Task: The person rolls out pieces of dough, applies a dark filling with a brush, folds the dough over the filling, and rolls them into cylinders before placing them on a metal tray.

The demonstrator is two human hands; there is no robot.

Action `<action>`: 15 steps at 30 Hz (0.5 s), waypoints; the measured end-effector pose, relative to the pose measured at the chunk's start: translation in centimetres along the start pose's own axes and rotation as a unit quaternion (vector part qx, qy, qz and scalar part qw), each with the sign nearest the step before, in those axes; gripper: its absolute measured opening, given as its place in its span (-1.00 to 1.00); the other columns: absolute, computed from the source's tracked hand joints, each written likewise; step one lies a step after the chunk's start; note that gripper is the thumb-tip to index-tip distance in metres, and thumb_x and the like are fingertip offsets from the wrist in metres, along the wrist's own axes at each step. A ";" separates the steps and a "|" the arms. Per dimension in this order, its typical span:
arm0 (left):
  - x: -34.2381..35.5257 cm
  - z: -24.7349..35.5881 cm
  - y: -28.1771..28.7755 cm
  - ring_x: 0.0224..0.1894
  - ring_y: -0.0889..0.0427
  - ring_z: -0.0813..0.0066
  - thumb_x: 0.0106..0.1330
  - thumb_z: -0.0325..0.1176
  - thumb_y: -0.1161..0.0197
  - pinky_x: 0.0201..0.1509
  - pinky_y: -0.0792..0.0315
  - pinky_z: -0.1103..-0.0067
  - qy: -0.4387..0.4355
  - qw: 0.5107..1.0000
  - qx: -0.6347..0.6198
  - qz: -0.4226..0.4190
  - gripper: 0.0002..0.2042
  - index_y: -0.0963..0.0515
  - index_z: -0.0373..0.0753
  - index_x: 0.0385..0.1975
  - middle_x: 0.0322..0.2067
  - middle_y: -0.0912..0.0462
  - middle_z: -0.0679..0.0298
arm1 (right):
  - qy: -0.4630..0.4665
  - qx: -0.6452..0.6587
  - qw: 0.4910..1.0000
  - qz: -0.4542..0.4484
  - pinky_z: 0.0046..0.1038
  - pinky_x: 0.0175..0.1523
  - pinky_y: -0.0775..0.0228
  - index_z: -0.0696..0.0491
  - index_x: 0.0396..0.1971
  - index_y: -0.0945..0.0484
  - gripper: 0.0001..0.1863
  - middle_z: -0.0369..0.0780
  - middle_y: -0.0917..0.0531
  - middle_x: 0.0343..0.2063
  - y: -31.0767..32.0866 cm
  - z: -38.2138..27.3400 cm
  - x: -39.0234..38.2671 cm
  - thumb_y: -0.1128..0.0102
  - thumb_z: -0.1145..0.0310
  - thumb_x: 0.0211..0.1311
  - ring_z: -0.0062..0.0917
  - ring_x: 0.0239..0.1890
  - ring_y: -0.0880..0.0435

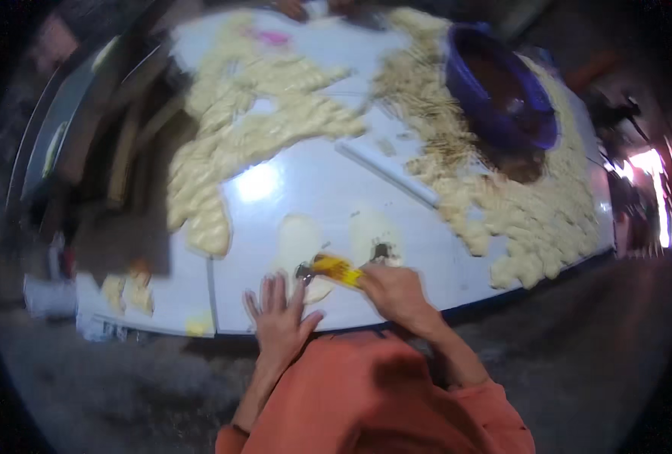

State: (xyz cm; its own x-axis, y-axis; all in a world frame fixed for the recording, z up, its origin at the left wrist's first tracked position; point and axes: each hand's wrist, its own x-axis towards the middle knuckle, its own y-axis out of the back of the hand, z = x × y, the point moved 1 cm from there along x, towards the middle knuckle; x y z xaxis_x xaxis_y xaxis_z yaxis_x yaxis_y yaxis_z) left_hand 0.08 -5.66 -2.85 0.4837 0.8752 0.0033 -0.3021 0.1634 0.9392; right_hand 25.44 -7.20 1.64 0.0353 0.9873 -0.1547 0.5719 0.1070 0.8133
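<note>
My left hand lies on the white table with its fingers spread, its fingertips beside a dark lump of filling. My right hand is closed round one end of a yellow flat tool, which reaches left towards that lump; blur hides its exact kind. Under the tool and beyond it lies a flattened strip of pale dough. A second dough strip lies to the right, with another dark lump on its near part.
Many pale dough pieces cover the table's far left and right. On the right stands a purple tub with brown contents. Wooden boards stand at the left edge. Another person's hand shows at the far edge.
</note>
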 end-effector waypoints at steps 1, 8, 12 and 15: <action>-0.3 -0.3 0.2 0.47 -0.23 -0.17 0.30 0.20 -0.29 0.43 0.16 -0.34 0.004 1.000 0.013 0.019 -0.31 -0.46 -0.05 0.36 0.41 -0.34 -0.10 | 0.021 0.037 0.999 -0.002 -0.18 -0.18 -0.55 0.05 -0.13 -0.68 -0.73 -0.08 -0.73 -0.33 0.3 -0.5 0.6 -0.28 0.19 0.31 -0.07 -0.27 -0.71; -1.3 -1.6 -2.2 0.47 -0.26 -0.13 0.36 0.25 -0.18 0.51 0.05 -0.20 -0.032 0.992 0.073 0.098 -0.35 -0.56 -0.08 0.29 0.35 -0.43 -0.02 | -0.178 0.337 0.882 0.276 -0.44 -0.07 -0.52 0.14 0.00 -0.61 -0.65 -0.21 -0.75 -0.25 12.4 8.7 2.5 -0.31 0.24 0.33 -0.55 -0.24 -0.69; -1.4 -1.7 -2.6 0.48 -0.23 -0.17 0.39 0.17 -0.15 0.52 0.05 -0.20 -0.026 0.991 0.073 0.107 -0.38 -0.55 -0.13 0.30 0.36 -0.42 -0.01 | -0.178 -0.064 0.834 0.518 -0.13 0.01 -0.52 0.07 0.08 -0.58 -0.66 -0.02 -0.74 -0.17 22.9 17.9 4.6 -0.23 0.28 0.37 -0.04 -0.06 -0.72; -1.4 -2.0 -3.0 0.48 -0.23 -0.16 0.39 0.14 -0.14 0.53 0.06 -0.20 -0.028 0.990 0.079 0.115 -0.39 -0.55 -0.16 0.29 0.36 -0.42 0.00 | -0.307 -0.047 0.825 0.472 -0.03 0.02 -0.51 0.06 0.07 -0.61 -0.67 0.06 -0.74 -0.17 26.5 22.4 5.3 -0.23 0.31 0.36 0.02 -0.07 -0.72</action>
State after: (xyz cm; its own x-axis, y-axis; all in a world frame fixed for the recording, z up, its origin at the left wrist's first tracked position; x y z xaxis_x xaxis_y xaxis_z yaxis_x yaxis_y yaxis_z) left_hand -1.37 -6.49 -6.36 0.4635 0.8534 0.2385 -0.2789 -0.1150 0.9534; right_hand 59.09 -1.76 9.79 0.8541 0.3935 0.3400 -0.0125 -0.6382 0.7698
